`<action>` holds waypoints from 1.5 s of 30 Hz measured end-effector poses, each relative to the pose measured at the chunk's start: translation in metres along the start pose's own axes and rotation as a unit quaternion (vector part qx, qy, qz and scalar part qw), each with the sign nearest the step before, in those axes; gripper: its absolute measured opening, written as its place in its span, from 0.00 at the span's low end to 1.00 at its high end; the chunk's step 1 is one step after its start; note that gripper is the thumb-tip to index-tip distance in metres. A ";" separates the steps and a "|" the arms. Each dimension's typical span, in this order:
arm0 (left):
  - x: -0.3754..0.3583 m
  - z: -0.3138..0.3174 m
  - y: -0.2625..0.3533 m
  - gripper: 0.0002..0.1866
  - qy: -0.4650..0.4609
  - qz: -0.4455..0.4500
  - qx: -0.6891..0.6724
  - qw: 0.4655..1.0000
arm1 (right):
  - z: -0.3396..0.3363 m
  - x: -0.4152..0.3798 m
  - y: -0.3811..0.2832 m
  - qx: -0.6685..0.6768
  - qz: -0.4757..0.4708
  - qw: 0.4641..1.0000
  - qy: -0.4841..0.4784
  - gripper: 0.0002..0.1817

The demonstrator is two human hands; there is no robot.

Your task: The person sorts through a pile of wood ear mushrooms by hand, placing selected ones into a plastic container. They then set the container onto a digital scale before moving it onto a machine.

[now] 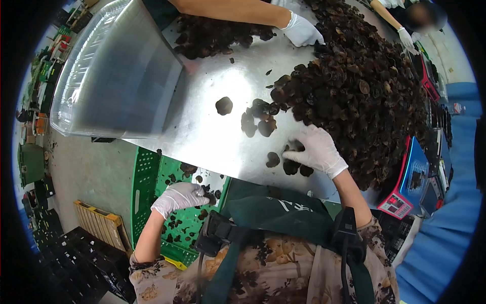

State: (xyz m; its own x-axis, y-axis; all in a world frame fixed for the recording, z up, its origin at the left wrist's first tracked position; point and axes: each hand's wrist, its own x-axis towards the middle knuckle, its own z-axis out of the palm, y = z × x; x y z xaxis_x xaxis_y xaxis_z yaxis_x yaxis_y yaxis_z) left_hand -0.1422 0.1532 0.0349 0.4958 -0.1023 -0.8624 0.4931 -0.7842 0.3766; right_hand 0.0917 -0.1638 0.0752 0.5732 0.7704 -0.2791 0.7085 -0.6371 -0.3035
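My left hand [179, 198], in a white glove, is over the green crate [135, 202]. Its fingers are curled together, with a dark wood ear mushroom [208, 193] at the tips. On the metal table [212, 142], my gloved right hand [320, 152] bends its thumb and fingers around another wood ear mushroom [294, 146]. Close below it lie a few loose wood ears [290, 167], and a single one [273, 160] is just left of the thumb. Small wood ears and scraps are scattered inside the crate.
A large heap of wood ears [354, 86] covers the table's right side. Stacked clear plastic containers [121, 76] stand at the left. Across the table a co-worker's gloved hand [301, 30] touches the heap. Scales [405, 187] stand at the right; a wooden pallet [101, 223] lies on the floor.
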 end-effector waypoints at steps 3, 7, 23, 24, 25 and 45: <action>-0.005 -0.013 0.025 0.29 0.050 0.011 0.074 0.996 | 0.010 0.022 -0.014 0.064 -0.014 0.982 0.177 0.19; 0.011 -0.024 0.079 0.18 0.260 0.181 -0.061 0.947 | 0.044 0.049 -0.016 0.034 -0.045 0.986 0.157 0.17; 0.108 -0.031 0.106 0.05 0.313 0.184 -0.390 0.847 | 0.024 0.040 -0.020 0.098 -0.024 0.979 0.177 0.21; 0.104 -0.030 0.104 0.05 0.298 0.204 -0.403 0.841 | 0.028 0.050 -0.025 0.100 -0.013 0.977 0.187 0.20; 0.104 -0.027 0.102 0.04 0.299 0.199 -0.423 0.832 | 0.032 0.058 -0.029 0.102 -0.003 0.975 0.197 0.20; 0.086 -0.031 0.114 0.06 0.517 0.203 -0.180 0.812 | 0.023 0.003 -0.003 0.089 -0.050 0.990 0.094 0.12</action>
State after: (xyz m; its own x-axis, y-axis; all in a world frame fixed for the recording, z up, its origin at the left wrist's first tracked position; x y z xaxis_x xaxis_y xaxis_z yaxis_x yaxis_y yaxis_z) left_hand -0.0210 0.0743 0.0138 0.9130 0.4067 0.0311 0.2245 -0.5648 0.7941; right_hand 0.0816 -0.1604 0.0545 0.5825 0.8098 -0.0699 0.6913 -0.5388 -0.4815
